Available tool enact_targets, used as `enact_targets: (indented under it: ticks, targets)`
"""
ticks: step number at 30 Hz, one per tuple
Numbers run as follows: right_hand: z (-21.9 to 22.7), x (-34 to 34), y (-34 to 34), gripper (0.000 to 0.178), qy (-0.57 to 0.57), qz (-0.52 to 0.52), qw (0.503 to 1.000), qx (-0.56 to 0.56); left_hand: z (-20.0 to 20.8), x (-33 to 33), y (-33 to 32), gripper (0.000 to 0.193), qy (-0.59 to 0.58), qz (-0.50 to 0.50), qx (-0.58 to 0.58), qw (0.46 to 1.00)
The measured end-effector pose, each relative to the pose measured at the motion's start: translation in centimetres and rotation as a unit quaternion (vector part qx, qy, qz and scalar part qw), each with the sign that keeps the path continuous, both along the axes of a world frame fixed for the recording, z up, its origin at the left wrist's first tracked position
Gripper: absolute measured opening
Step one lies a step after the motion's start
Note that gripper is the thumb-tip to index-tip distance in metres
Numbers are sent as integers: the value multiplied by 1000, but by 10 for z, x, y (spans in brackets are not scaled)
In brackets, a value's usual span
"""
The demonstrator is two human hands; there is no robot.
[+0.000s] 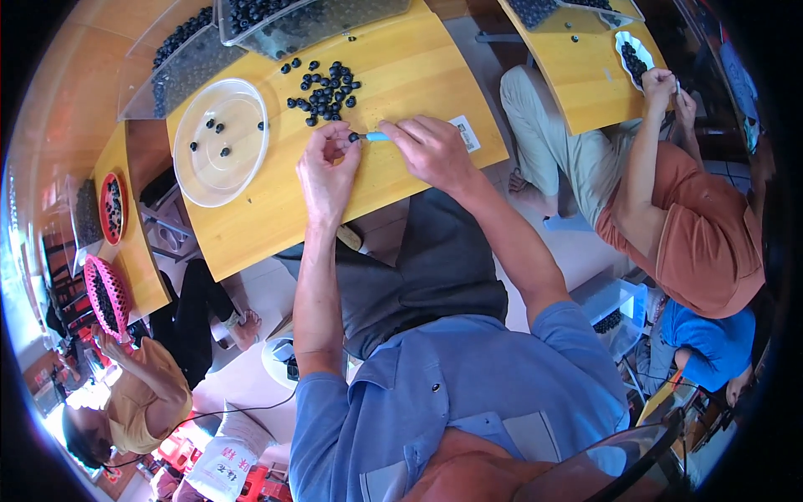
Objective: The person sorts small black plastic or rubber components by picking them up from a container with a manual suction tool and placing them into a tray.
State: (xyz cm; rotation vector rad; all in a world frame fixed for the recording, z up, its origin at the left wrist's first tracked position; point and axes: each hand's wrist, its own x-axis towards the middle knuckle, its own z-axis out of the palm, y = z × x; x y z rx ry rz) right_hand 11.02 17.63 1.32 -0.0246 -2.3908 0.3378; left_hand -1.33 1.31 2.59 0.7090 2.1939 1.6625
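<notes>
My left hand (329,177) pinches a small dark round fruit (354,137) between thumb and fingertips, just above the wooden table (393,79). Closed around the light-blue handle of a small tool (378,135) is my right hand (433,152). The tool's short metal end points left and meets the fruit; its exact tip is too small to make out. A loose pile of similar dark fruits (326,96) lies just beyond my left hand. To the left, a shallow clear plastic dish (219,177) holds several fruits, spread apart.
Clear plastic boxes of dark fruits (259,12) stand along the table's far edge. A printed white card (465,133) lies by my right hand. At right, a co-worker (686,217) works over a white dish (623,52); at left, another person (150,376) sits by a pink basket (119,289).
</notes>
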Motion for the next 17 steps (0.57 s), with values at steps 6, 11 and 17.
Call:
enact_targets:
  ticks: [6, 11, 17]
  targets:
    - [-1, -1, 0, 34, 6, 5, 1000, -1, 4, 1, 1, 31, 12, -2, -3, 1000]
    - [0, 0, -1, 37, 8, 7, 1000, -10, 7, 1, 0, 31, 14, -3, -16, 1000]
    - [0, 0, -1, 36, 3, 3, 1000, -7, 8, 0, 1, 31, 20, -7, -24, 999]
